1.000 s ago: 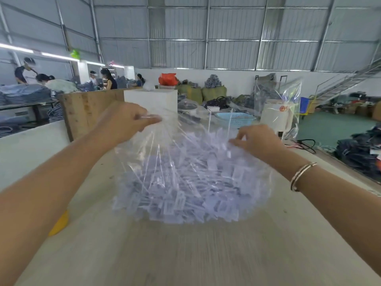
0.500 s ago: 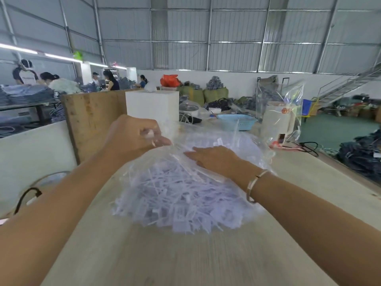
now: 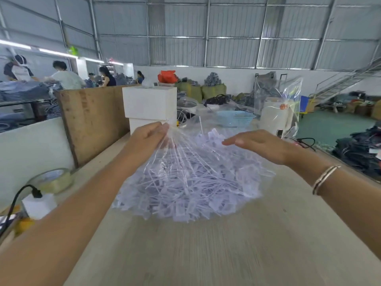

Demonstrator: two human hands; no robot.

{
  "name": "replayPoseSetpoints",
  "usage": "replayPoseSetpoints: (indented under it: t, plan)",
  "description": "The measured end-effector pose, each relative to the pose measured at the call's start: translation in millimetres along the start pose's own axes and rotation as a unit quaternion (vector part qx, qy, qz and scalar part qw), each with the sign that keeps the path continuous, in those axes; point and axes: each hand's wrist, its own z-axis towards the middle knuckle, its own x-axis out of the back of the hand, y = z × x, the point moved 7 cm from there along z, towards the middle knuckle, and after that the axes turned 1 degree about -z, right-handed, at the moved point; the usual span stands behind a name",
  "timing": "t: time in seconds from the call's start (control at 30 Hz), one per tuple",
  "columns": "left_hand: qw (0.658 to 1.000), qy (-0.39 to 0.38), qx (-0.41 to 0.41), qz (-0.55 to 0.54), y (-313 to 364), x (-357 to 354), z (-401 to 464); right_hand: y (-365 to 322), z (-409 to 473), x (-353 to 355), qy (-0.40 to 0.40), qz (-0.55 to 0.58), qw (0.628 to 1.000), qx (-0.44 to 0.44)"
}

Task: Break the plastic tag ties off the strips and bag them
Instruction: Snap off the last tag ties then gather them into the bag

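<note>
At far left, a tape roll (image 3: 52, 180) and a white plug block (image 3: 39, 205) crowd the table (image 3: 206, 254) edge. Centre-left, the left hand (image 3: 148, 137) pinches the gathered mouth of the clear bag (image 3: 165, 162); the loose tag ties (image 3: 185, 193) fill it, resting on the table. At right, the right hand (image 3: 261, 145) hovers above the bag with fingers straight, grasping nothing. A slack pinch could likely spill ties. Bare tabletop in front offers working room.
</note>
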Motion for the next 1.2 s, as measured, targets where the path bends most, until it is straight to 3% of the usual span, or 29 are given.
replayPoseSetpoints:
  t: [0.1,0.23,0.33,0.43,0.5,0.53,0.6,0.63,0.67,0.77,0.83,0.9,1.0,1.2]
  plan:
    - [0.999,0.007,-0.011,-0.034,2,0,1,13,4,-1,0.038,-0.089,0.995,-0.02]
    - [0.998,-0.052,0.015,-0.034,-6,-14,-4,48,7,-67,-0.127,-0.163,0.973,-0.105]
    - [0.995,-0.089,0.052,-0.012,-18,-30,-17,59,15,-83,-0.082,-0.158,0.976,-0.125]
    - [0.986,-0.079,0.096,0.111,-23,-36,-18,50,22,-76,-0.049,-0.237,0.963,-0.121]
    - [0.976,-0.079,0.121,0.166,-27,-33,-15,31,18,-54,0.019,-0.264,0.959,-0.103]
    - [0.975,-0.079,0.125,0.167,-28,-31,-14,18,12,-37,0.102,-0.246,0.961,-0.075]
    - [0.98,-0.085,0.113,0.141,-27,-29,-14,-14,-10,-5,0.274,-0.193,0.941,0.042]
    - [0.984,-0.083,0.101,0.121,-24,-29,-14,-26,-18,3,0.309,-0.153,0.933,0.098]
    - [0.988,-0.074,0.087,0.101,-20,-29,-14,-33,-17,4,0.299,-0.105,0.94,0.126]
    - [0.996,-0.039,0.033,0.078,-4,-27,-14,-44,8,-39,0.119,-0.038,0.987,0.101]
    - [0.997,-0.027,0.009,0.075,2,-23,-13,-52,20,-71,0.046,-0.004,0.993,0.106]
    - [0.998,-0.002,-0.01,0.065,5,-14,-12,-65,27,-85,0.034,0.021,0.99,0.136]
    - [0.997,0.022,-0.033,0.065,11,-2,-11,-71,33,-86,0.038,-0.1,0.981,0.162]
    - [0.993,-0.068,-0.055,0.073,15,-16,-11,-97,35,-114,0.02,-0.174,0.947,0.27]
